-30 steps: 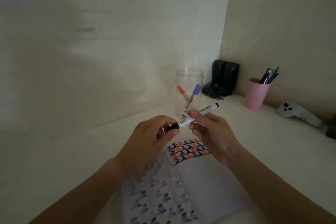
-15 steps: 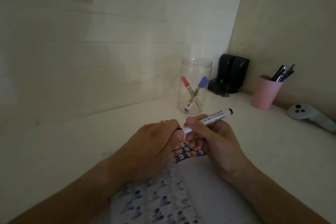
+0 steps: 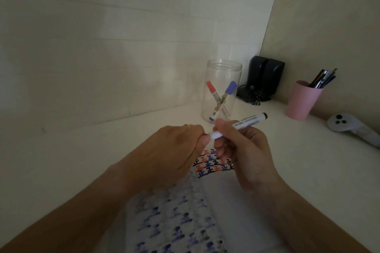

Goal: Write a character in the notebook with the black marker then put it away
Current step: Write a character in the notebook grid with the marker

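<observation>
The black marker (image 3: 244, 124) barrel is clamped in the right hand (image 3: 242, 150); the left hand (image 3: 174, 148) is closed over its cap end. The cap is best drawn straight along the barrel, above the notebook (image 3: 205, 201).

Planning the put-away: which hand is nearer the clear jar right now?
Right. The right hand, gripping the black marker, sits just in front of the clear jar; the left hand, closed over the marker's other end, is further left of it.

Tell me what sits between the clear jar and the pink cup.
In the head view, a pair of black speakers with tangled cable stands between the clear jar and the pink cup, further back.
</observation>
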`<state>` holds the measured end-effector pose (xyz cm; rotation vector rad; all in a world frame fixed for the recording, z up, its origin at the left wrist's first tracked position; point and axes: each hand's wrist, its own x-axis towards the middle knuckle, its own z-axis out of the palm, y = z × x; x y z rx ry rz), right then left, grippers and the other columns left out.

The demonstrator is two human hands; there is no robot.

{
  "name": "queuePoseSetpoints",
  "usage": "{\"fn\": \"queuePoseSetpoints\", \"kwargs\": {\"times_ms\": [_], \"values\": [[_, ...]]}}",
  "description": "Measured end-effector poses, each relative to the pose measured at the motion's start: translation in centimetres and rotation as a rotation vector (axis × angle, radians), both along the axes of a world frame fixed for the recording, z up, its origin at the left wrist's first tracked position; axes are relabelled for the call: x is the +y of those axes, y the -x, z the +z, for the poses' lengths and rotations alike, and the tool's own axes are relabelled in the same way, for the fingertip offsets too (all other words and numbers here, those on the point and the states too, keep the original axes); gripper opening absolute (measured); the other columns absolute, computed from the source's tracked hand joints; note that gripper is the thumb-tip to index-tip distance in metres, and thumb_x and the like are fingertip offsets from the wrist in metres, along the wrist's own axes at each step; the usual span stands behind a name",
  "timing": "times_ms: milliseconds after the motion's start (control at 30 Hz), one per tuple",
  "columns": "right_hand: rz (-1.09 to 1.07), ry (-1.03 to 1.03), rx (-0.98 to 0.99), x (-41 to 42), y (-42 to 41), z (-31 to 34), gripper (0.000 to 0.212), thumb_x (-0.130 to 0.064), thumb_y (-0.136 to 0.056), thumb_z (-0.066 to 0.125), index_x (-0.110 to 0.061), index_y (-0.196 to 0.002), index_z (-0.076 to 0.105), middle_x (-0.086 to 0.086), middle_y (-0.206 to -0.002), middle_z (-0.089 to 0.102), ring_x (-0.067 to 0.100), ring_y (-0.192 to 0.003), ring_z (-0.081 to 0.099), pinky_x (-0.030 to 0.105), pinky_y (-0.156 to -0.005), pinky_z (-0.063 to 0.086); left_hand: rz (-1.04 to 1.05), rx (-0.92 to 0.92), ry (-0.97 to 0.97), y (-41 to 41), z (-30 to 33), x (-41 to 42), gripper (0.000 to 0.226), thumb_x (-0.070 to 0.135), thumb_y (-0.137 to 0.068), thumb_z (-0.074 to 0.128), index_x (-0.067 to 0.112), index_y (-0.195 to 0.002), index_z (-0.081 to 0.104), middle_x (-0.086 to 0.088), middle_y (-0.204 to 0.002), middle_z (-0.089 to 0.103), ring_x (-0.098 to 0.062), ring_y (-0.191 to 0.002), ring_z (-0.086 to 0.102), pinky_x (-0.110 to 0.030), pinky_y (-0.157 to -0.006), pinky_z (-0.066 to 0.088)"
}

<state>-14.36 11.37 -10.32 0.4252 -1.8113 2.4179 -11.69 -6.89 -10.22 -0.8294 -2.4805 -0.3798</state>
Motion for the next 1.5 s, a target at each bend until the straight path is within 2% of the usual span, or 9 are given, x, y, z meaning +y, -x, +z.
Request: {"fn": "queuePoseSetpoints", "kwargs": {"times_ms": [133, 233, 333, 433, 667, 800, 933, 1067, 1500], "values": [[-0.248, 0.111, -0.143, 3.6, 0.8, 0.9, 0.023, -0.021, -0.091, 0.068, -0.011, -0.071, 0.072, 0.001, -0.056, 0.06, 0.011, -0.05, 0.049, 0.019, -0.043, 0.043, 0.053, 0.027, -0.115, -0.5, 0.3, -2.1, 0.028, 0.036, -0.106, 0.028, 0.024, -0.087, 0.045, 0.009, -0.073, 0.047, -0.009, -0.061, 0.042, -0.02, -0.063, 0.03], [-0.241, 0.02, -0.096, 3.7, 0.8, 0.5, 0.025, -0.023, -0.092, 0.067, -0.013, -0.07, 0.072, 0.003, -0.056, 0.058, 0.014, -0.049, 0.047, 0.024, -0.043, 0.04, 0.015, -0.066, -0.197, 0.2, -0.4, -3.1, 0.023, 0.033, -0.11, 0.039, 0.022, -0.096, 0.055, 0.01, -0.088, 0.055, -0.007, -0.078, 0.05, -0.015, -0.075, 0.039], [-0.186, -0.013, -0.037, 2.9, 0.6, 0.7, 0.024, -0.023, -0.093, 0.065, -0.008, -0.075, 0.071, 0.004, -0.054, 0.057, 0.014, -0.045, 0.044, 0.025, -0.04, 0.037, -0.091, -0.187, -0.159, 1.2, -1.0, -2.9, 0.02, 0.033, -0.106, 0.053, 0.02, -0.109, 0.068, 0.007, -0.108, 0.068, -0.011, -0.1, 0.062, -0.029, -0.089, 0.051], [-0.088, 0.009, 0.005, 2.5, 0.2, 1.7, 0.016, -0.012, -0.095, 0.06, -0.003, -0.086, 0.07, 0.005, -0.055, 0.06, 0.015, -0.045, 0.049, 0.024, -0.04, 0.041, -0.167, -0.302, -0.114, 1.6, -1.7, -3.2, 0.023, 0.039, -0.098, 0.067, 0.024, -0.113, 0.075, 0.008, -0.116, 0.072, -0.008, -0.109, 0.063, -0.031, -0.095, 0.052], [0.037, -0.255, -0.087, 1.6, -1.3, 0.7, 0.021, -0.002, -0.084, 0.066, -0.012, -0.066, 0.071, 0.007, -0.052, 0.059, 0.017, -0.044, 0.05, 0.024, -0.041, 0.04, -0.231, -0.385, -0.108, 2.3, -1.9, -3.9, 0.026, 0.04, -0.094, 0.073, 0.028, -0.116, 0.078, 0.014, -0.123, 0.074, -0.003, -0.118, 0.061, -0.027, -0.101, 0.05], [0.036, -0.334, -0.084, 1.7, -2.0, -1.6, 0.005, -0.002, -0.074, 0.074, -0.005, -0.071, 0.072, 0.013, -0.054, 0.062, 0.02, -0.044, 0.053, 0.024, -0.04, 0.043, -0.239, -0.39, -0.108, 2.6, -2.2, -3.9, 0.024, 0.039, -0.093, 0.074, 0.028, -0.114, 0.079, 0.014, -0.121, 0.074, -0.004, -0.118, 0.061, -0.026, -0.101, 0.048], [0.037, -0.41, -0.016, 1.9, -2.1, -2.6, 0.006, 0.009, -0.079, 0.07, 0.003, -0.077, 0.069, 0.018, -0.059, 0.066, 0.025, -0.051, 0.058, 0.027, -0.046, 0.05, -0.242, -0.399, -0.115, 2.8, -2.3, -4.0, 0.024, 0.04, -0.093, 0.074, 0.03, -0.114, 0.078, 0.015, -0.121, 0.074, -0.005, -0.119, 0.06, -0.027, -0.101, 0.048], [-0.004, -0.436, 0.022, 1.8, -2.3, -2.7, 0.016, 0.01, -0.078, 0.069, -0.003, -0.069, 0.07, 0.016, -0.055, 0.065, 0.025, -0.047, 0.058, 0.028, -0.043, 0.048, -0.242, -0.452, -0.146, 2.6, -2.3, -4.1, 0.026, 0.041, -0.09, 0.076, 0.031, -0.114, 0.078, 0.016, -0.124, 0.071, -0.005, -0.122, 0.059, -0.028, -0.103, 0.048], [-0.021, -0.508, 0.038, 1.7, -2.3, -2.7, 0.01, 0.005, -0.078, 0.074, -0.002, -0.071, 0.071, 0.019, -0.056, 0.069, 0.025, -0.048, 0.062, 0.029, -0.047, 0.051, -0.243, -0.469, -0.143, 2.7, -2.5, -4.1, 0.028, 0.042, -0.09, 0.074, 0.031, -0.115, 0.079, 0.016, -0.125, 0.07, -0.007, -0.123, 0.058, -0.032, -0.104, 0.049]]}}
